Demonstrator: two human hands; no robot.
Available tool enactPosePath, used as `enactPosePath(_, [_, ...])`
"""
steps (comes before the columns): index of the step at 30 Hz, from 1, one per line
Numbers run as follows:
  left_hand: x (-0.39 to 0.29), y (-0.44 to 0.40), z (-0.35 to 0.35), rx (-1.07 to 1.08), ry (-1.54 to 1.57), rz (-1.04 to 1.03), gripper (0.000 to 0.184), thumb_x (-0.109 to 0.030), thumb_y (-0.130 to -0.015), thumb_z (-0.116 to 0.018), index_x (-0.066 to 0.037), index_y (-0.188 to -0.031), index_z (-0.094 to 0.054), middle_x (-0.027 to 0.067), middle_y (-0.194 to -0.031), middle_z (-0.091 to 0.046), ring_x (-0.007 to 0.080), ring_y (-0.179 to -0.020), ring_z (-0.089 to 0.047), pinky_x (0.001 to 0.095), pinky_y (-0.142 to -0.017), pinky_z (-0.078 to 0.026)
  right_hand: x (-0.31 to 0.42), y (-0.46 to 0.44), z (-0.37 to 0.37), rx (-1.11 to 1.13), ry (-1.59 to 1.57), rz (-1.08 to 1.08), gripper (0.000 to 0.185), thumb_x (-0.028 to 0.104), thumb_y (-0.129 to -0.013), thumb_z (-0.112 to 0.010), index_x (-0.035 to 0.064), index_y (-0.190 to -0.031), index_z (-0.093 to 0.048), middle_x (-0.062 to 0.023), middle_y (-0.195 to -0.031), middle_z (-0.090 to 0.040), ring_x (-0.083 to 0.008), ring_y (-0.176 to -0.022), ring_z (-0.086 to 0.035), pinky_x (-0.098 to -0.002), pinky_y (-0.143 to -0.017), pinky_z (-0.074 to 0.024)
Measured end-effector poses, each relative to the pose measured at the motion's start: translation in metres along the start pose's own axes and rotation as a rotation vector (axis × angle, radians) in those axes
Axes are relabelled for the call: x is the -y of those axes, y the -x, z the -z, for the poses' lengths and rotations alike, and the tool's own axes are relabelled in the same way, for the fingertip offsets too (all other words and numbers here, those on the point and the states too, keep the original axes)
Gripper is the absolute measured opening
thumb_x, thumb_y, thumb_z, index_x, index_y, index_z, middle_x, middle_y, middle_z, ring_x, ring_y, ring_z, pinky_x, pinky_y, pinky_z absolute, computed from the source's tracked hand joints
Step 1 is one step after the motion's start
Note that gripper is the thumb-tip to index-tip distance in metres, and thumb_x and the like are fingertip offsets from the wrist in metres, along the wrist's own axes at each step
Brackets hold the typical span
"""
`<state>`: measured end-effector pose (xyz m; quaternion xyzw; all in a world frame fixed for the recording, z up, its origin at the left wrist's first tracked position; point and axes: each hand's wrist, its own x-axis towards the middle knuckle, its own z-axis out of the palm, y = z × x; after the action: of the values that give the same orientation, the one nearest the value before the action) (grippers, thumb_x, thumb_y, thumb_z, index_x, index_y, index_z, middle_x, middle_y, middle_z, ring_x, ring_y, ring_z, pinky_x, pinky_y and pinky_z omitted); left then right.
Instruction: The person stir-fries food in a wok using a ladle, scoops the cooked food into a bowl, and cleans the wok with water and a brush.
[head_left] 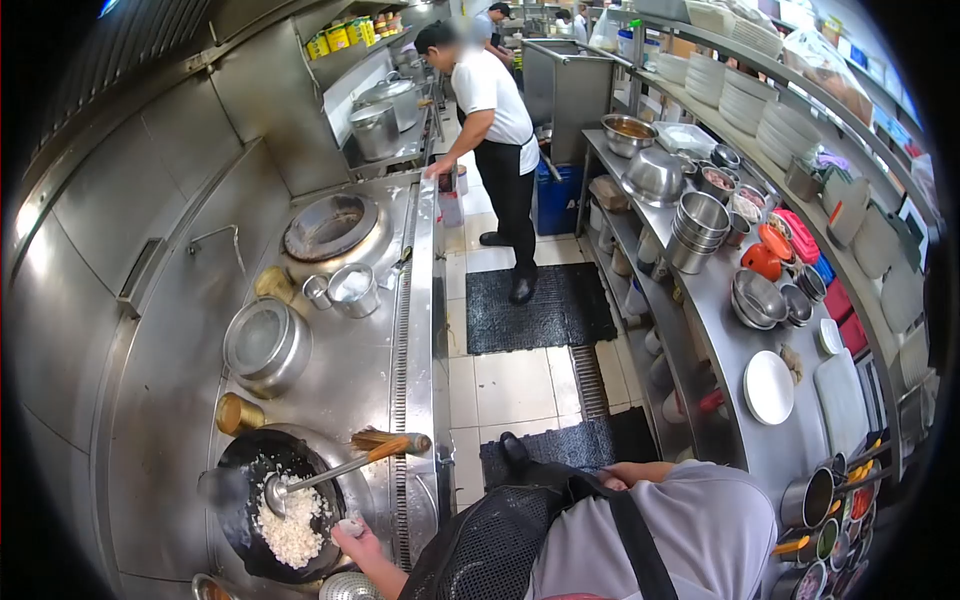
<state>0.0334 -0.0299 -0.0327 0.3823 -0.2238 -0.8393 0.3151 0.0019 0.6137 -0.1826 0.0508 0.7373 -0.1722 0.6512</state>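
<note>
A black wok point(232, 525) sits on the stove at lower left with white rice point(293, 530) in it. My left hand point(362, 548) is at the wok's right rim, closed on a small whitish folded cloth point(350, 527). A metal ladle point(325, 476) leans in the wok, its bowl on the rice and its wooden handle over the stove's front edge, untouched by either hand. Beneath that handle lies a straw wok brush point(374, 438). My right hand point(622, 476) is low beside my dark apron, its fingers partly hidden.
A lidded pot point(266, 345), a brass-coloured cup point(239, 412) and a steel container point(354, 289) stand on the stove. A co-worker point(497, 110) stands ahead in the aisle. A steel counter point(715, 345) on the right carries bowls, a white plate point(768, 387) and several pots.
</note>
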Motion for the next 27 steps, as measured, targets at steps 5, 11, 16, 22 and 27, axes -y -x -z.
enactPosePath(5, [-0.003,-0.024,0.02,0.078,-0.002,-0.01,0.026,-0.033,-0.087,-0.063,-0.011,-0.1,-0.057,0.0028,-0.096,-0.06,0.0198,-0.085,-0.06,0.0355,-0.073,-0.056,0.09,0.039,0.113,-0.277,0.125,0.15,0.03,0.024,-0.093,-0.053,0.0161,-0.118,-0.067,-0.0126,-0.085,-0.072,-0.0236,-0.065,-0.07,-0.0435,-0.056,-0.0593])
enactPosePath(11, [-0.009,-0.029,0.022,0.144,-0.109,-0.026,0.03,-0.034,-0.086,-0.064,-0.01,-0.103,-0.057,0.004,-0.1,-0.06,0.0218,-0.089,-0.06,0.0356,-0.072,-0.055,0.11,0.197,0.284,-1.351,0.061,0.597,0.053,0.028,-0.088,-0.066,-0.0011,-0.131,-0.056,-0.0234,-0.129,-0.06,-0.0385,-0.117,-0.059,-0.0406,-0.101,-0.0482])
enactPosePath(16, [-0.009,-0.021,0.023,0.078,-0.079,-0.03,0.035,-0.04,-0.089,-0.063,-0.012,-0.109,-0.057,0.0034,-0.106,-0.061,0.0223,-0.092,-0.06,0.0372,-0.075,-0.055,0.155,0.441,0.284,-1.524,-0.27,1.085,0.046,0.016,-0.091,-0.066,0.0034,-0.134,-0.056,-0.0136,-0.111,-0.07,-0.0211,-0.089,-0.068,-0.0352,-0.081,-0.0545])
enactPosePath(22, [-0.006,-0.046,0.042,0.121,-0.078,-0.031,0.038,-0.042,-0.093,-0.061,-0.012,-0.115,-0.056,0.0039,-0.111,-0.061,0.0235,-0.098,-0.06,0.0406,-0.079,-0.055,0.19,0.632,0.115,-1.942,-0.085,1.803,0.02,0.001,-0.078,-0.061,-0.0058,-0.093,-0.072,-0.0025,-0.066,-0.059,-0.0129,-0.064,-0.058,-0.0268,-0.062,-0.0494])
enactPosePath(27, [-0.005,-0.034,0.023,-0.037,-0.028,0.013,0.036,-0.039,-0.093,-0.062,-0.011,-0.114,-0.055,0.004,-0.107,-0.061,0.0226,-0.094,-0.06,0.0407,-0.077,-0.056,0.165,0.728,0.04,-0.291,1.119,2.044,0.032,0.027,-0.092,-0.056,0.0049,-0.115,-0.064,-0.0125,-0.091,-0.066,-0.0276,-0.075,-0.065,-0.0383,-0.063,-0.0506])
